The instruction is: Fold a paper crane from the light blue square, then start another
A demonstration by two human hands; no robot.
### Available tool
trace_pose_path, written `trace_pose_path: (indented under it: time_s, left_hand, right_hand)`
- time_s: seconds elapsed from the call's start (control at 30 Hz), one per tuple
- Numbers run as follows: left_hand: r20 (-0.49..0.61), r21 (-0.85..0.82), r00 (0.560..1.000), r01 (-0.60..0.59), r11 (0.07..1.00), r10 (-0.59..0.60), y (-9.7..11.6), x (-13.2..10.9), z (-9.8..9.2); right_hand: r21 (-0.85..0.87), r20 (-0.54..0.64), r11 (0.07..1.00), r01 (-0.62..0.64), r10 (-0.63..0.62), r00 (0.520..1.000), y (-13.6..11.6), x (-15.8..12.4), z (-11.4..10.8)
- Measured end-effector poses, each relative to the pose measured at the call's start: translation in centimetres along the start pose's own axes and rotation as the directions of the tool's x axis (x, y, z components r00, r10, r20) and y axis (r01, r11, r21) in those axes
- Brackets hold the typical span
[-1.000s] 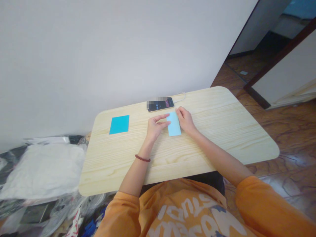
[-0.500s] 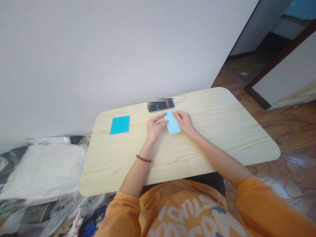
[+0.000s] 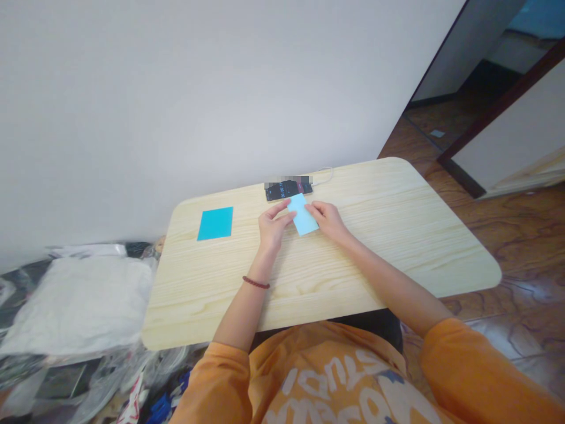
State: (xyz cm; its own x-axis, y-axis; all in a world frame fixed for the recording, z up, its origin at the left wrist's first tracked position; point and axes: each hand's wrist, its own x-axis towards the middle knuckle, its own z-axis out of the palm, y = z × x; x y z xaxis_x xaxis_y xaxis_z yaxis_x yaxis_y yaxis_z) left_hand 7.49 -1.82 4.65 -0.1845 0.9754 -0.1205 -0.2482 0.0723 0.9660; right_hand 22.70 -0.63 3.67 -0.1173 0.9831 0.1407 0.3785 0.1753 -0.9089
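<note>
A light blue rectangle of paper [image 3: 303, 217], taller than wide and slightly tilted, is between my hands over the middle of the table. My left hand [image 3: 272, 225] grips its left edge, with the thumb low and the index finger near the top corner. On the opposite edge, my right hand [image 3: 327, 219] pinches the paper with thumb and fingers. Whether the sheet has more than one layer I cannot tell. To the left, a darker turquoise square of paper [image 3: 215, 224] lies flat, apart from both hands.
A phone [image 3: 289, 189] with a lit screen lies just beyond the paper, near the wall, with a white cable [image 3: 325, 175] on its right. The pale wooden table [image 3: 424, 235] has rounded corners. A white padded bag [image 3: 83, 306] and clutter lie below its left side.
The light blue paper has shifted slightly left and away from me, and it is more tilted. Both hands have moved a little with it. The turquoise square stays put.
</note>
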Motion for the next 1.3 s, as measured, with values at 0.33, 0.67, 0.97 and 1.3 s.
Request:
trace_pose_path:
  time_s: [0.33, 0.67, 0.97, 1.3]
  left_hand:
    - [-0.078, -0.05, 0.997, -0.017, 0.999, 0.013, 0.3, 0.8, -0.7]
    - [0.001, -0.162, 0.993, 0.114, 0.98, -0.115, 0.1, 1.3, -1.3]
    - [0.15, -0.067, 0.985, 0.098, 0.993, -0.087, 0.5, 1.1, -1.5]
    - [0.145, -0.034, 0.989, 0.029, 0.999, -0.024, 0.5, 1.2, -1.4]
  right_hand:
    - [-0.017, 0.049, 1.0, -0.011, 0.011, 0.999, -0.8, -0.5, 0.3]
    - [0.354, 0.044, 0.932, 0.082, -0.104, 0.994, 0.0, 0.2, -0.4]
    - [0.249, 0.072, 0.958, 0.143, -0.165, 0.984, 0.3, 0.4, -0.5]
    - [0.408, 0.137, 0.912, -0.036, -0.022, 0.99, -0.3, 0.5, -0.5]
